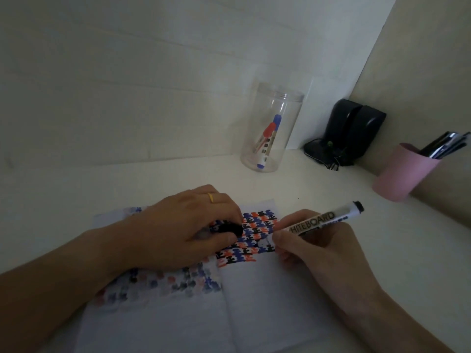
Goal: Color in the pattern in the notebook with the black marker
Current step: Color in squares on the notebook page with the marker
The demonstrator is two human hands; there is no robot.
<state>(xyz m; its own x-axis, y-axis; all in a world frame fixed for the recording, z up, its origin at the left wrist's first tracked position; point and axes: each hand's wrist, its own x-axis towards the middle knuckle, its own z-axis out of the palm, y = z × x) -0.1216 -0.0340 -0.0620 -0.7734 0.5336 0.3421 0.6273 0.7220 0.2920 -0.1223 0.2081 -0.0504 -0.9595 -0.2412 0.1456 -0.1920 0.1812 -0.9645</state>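
Note:
An open notebook [267, 301] lies on the white desk in front of me. Its right page carries a red, blue and black pattern [257, 233] near the top; faded bleed-through marks cover the left page. My right hand [313, 253] grips the black whiteboard marker [323, 220], tip down on the pattern's right edge, tail pointing up and right. My left hand [193, 230] rests on the notebook across the fold and pinches the marker's black cap [230, 229] between thumb and fingers. A gold ring sits on one finger.
A clear plastic jar [272, 128] with a red and a blue marker stands behind the notebook. A black device [354, 131] with cables sits in the back right corner. A pink cup [400, 171] of pens stands at the right by the wall.

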